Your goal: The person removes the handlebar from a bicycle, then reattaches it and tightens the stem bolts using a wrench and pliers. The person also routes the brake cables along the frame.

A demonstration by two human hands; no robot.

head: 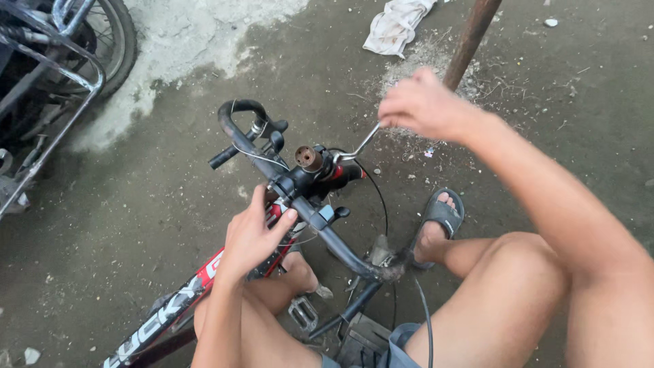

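— On the floor (pixel 170 184), where's the bike?
— At six o'clock, between your knees. Your left hand (pixel 253 235) steadies its stiff frame (pixel 197 286); your right hand (pixel 424 105), fingers closed, grips the thin metal key (pixel 357 148) at the stem (pixel 310 160). Rigid, heavy; hold the key's far end.

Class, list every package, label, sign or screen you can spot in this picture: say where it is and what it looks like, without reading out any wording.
Frame lettering band: on the bicycle frame tube below the left hand, lower left; a long slanted strip, white block letters on red and black.
No packages, signs or screens are in view.
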